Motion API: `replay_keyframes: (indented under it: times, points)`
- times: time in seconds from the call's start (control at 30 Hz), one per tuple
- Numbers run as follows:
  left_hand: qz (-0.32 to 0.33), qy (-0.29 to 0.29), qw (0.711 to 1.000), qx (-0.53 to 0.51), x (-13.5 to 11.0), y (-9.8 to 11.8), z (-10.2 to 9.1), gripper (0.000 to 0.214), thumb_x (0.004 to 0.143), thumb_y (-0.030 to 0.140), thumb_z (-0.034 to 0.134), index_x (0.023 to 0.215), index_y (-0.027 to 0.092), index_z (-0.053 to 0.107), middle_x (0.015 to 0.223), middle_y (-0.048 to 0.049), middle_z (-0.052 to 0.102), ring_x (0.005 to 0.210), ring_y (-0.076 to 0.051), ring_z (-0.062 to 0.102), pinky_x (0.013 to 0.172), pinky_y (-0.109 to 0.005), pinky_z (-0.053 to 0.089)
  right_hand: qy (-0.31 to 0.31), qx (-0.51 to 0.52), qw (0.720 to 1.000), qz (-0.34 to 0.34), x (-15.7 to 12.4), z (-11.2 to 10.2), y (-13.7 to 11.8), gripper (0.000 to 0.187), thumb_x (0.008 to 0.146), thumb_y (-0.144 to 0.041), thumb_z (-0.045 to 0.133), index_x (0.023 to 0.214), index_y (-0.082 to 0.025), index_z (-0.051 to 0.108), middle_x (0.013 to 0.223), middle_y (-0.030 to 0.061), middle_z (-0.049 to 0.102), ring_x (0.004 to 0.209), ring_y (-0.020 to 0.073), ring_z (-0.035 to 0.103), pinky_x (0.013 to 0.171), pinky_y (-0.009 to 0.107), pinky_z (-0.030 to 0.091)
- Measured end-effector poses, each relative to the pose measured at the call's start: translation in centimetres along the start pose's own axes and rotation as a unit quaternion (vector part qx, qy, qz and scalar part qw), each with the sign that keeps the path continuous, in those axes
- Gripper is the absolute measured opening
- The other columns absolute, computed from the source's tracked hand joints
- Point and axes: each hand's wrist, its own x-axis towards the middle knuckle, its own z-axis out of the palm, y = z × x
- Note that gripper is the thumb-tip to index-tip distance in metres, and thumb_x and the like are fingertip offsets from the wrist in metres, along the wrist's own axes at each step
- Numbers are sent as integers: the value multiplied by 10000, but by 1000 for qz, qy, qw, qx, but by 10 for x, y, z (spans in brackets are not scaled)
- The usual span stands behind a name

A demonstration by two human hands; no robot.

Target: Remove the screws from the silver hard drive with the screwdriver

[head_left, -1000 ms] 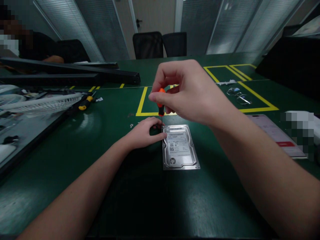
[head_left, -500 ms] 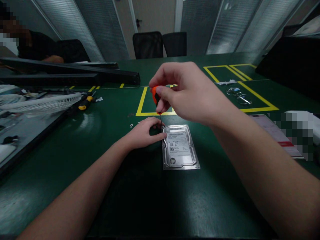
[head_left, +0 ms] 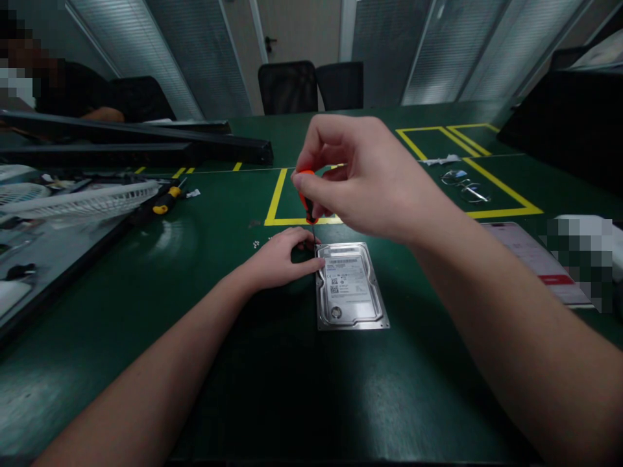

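We're treating the hard disk drive [head_left: 354,285] as our clock's centre, and it's lying flat, label up, on the green table [head_left: 413,395]. At twelve, our right hand [head_left: 360,178] is gripping an orange-and-black screwdriver [head_left: 310,206] in bent fingers, its thin shaft running down at eleven to the drive's far-left corner. Towards ten, our left hand [head_left: 280,259] is touching the drive: the thumb is resting on the left edge, the fingertips are curling by that same corner, partly hidden, so whether they're pinching it we cannot tell. Tiny silvery pieces [head_left: 256,244] are sitting at ten, a yellow-and-black screwdriver [head_left: 167,201] lying farther along that line. Between one and two, wire-framed eyeglasses [head_left: 471,189] are resting.
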Motion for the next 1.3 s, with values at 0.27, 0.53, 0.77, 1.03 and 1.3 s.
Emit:
replay_keyframes:
  times: [0.27,0.53,0.77,1.03,1.3]
  points:
    - [1,0,1000,2,0,-1,0,396,903,525,680,1125,197,672,1151,-96,720,1040,-254,661,944,-427,530,0,-1,1000,3,0,0,0,162,877,-155,698,803,-250,590,900,10,724,843,185,688,643,277,513]
    - [1,2,1000,-3,0,-1,0,412,902,536,682,1132,194,676,1163,-95,721,1042,-253,656,937,-419,527,-4,7,1000,5,0,0,-1,157,896,-170,708,815,-249,599,925,20,737,860,193,697,639,274,523]
    - [0,2,1000,-3,0,1,-1,429,896,547,687,1132,188,683,1150,-95,716,1036,-256,648,938,-429,527,-11,8,1000,-5,-1,0,-1,142,907,-147,678,827,-251,625,941,21,729,832,190,691,672,288,533]
    - [6,2,1000,-7,0,1,-1,402,906,514,686,1126,179,671,1147,-97,708,1026,-241,641,929,-412,524,-22,-15,999,-36,0,-1,0,100,919,-168,696,858,-228,645,971,30,719,880,184,672,720,286,520]
    - [6,7,1000,-2,0,0,1,409,905,516,688,1129,175,666,1150,-99,710,1031,-240,642,934,-402,519,-12,-47,997,-57,1,1,5,91,921,-184,686,857,-214,628,967,42,718,917,199,660,743,305,514]
